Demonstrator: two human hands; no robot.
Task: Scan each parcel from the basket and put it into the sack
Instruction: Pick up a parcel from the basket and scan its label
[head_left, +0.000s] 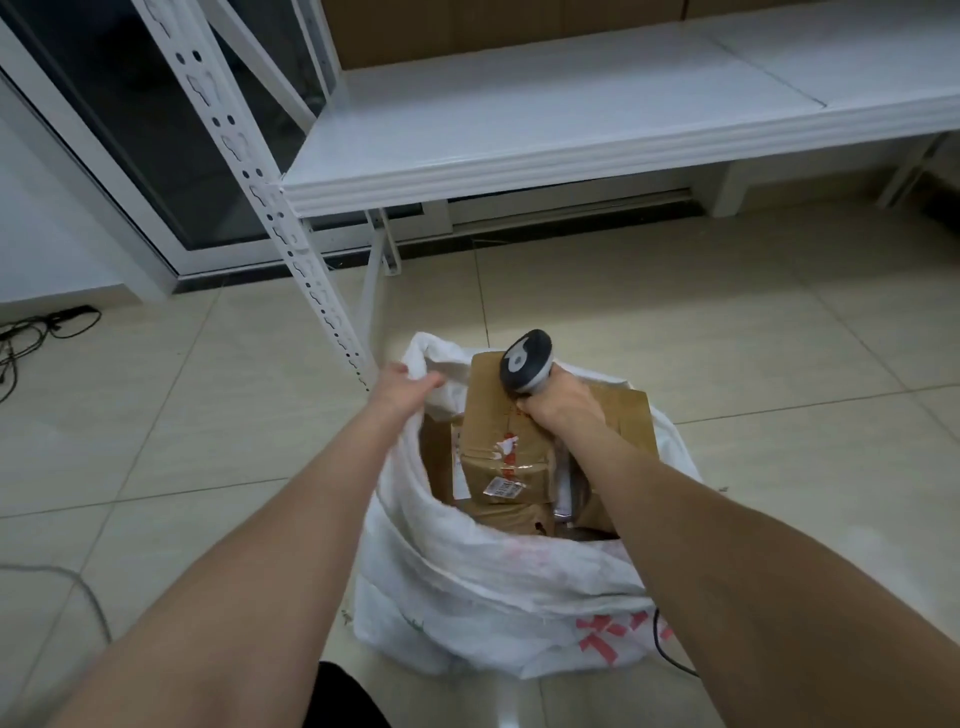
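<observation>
The left hand (404, 388) grips the sack (467, 587) by its rim, fingers curled. The right hand (560, 404) wraps its fingers round a scanner (523, 364) above a parcel (506, 441) inside.

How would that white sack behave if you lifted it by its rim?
Probably floppy: the white sack creases and folds where the left hand grips its rim. Likely heavy and lumpy, since several cardboard boxes fill it. It might sag or tip without support.

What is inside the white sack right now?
Several brown cardboard parcels fill the sack. The taped top parcel lies under the right hand, which holds the scanner. Anything below them is hidden by boxes and sack wall.
</observation>
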